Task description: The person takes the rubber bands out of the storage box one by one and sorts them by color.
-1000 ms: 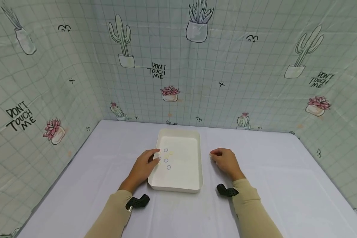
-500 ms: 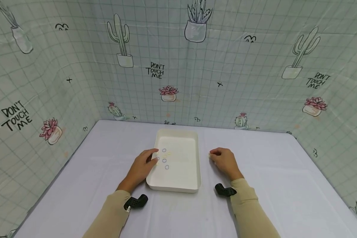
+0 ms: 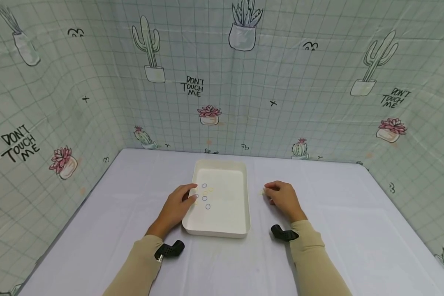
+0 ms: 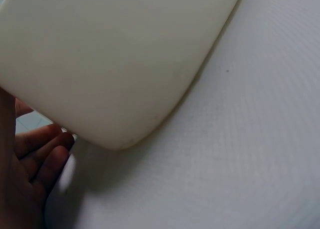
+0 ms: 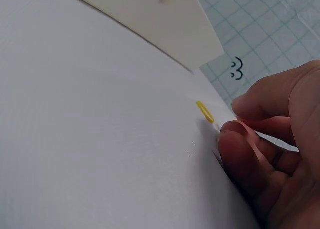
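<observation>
My left hand (image 3: 178, 204) grips the left side of a shallow cream tray (image 3: 222, 235), thumb and forefinger tips over the rim. In the left wrist view its other fingers (image 4: 52, 164) curl beside the tray's outer wall. Several small purple rings (image 3: 208, 206) and yellow rings (image 3: 211, 189) lie in the tray's left half, some right by the thumb. Right of the tray, my right hand (image 3: 284, 200) is low over the cloth, fingers bent and tips close together. A small yellow ring (image 5: 205, 111) lies just past the fingertips; I cannot tell whether they pinch something pale beside it.
A white cloth (image 3: 318, 197) covers the table. Patterned curtains (image 3: 244, 102) with printed cacti hang behind it and at both sides. Each wrist carries a black camera mount (image 3: 284, 233).
My right hand has shifted slightly right and away from the tray, and the yellow ring now shows past its fingertips. The left hand stays at the tray; the view has shifted slightly.
</observation>
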The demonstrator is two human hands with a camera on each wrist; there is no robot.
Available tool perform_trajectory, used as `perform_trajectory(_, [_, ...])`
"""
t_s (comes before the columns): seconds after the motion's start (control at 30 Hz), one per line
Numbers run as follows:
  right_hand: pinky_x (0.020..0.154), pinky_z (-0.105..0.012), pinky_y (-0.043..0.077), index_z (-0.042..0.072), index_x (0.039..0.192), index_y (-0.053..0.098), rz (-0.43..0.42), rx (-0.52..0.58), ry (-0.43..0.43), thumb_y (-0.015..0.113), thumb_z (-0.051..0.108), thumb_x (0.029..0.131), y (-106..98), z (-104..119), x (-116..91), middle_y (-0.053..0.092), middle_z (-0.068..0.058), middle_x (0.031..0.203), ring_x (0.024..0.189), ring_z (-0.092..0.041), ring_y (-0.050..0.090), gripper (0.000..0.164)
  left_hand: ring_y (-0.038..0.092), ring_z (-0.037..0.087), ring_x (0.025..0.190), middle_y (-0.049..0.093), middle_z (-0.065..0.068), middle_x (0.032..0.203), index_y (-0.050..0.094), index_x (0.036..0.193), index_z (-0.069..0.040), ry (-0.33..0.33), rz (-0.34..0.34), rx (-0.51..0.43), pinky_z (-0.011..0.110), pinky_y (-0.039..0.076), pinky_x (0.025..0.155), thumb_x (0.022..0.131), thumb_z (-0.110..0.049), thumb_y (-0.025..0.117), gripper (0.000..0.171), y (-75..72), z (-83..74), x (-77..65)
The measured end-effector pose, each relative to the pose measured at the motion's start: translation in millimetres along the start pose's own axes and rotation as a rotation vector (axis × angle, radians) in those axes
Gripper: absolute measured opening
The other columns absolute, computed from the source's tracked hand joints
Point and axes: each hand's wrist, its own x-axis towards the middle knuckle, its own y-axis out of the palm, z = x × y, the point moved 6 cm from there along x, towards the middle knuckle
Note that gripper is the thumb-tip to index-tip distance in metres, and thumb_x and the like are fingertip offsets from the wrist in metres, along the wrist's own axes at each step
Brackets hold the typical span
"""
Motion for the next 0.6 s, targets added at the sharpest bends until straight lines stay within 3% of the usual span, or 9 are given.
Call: perform_trajectory(0.6, [0.065,-0.026,0.056,-0.003,0.117,0.069,0.034,0.143,0.067,0.067,0.014,0.094,-3.7,-7.7,0.0,0.069,-0.013,0.093,0.072,-0.016,0.065,0.028,0.053,0.025,0.116,0.055,0.008,0.139,0.058,0.141,-0.015,-0.013,0.000,-0.005,0.047,0.042,0.101,0.100,-0.024,0.061,0.042,-0.2,0.6,-0.1])
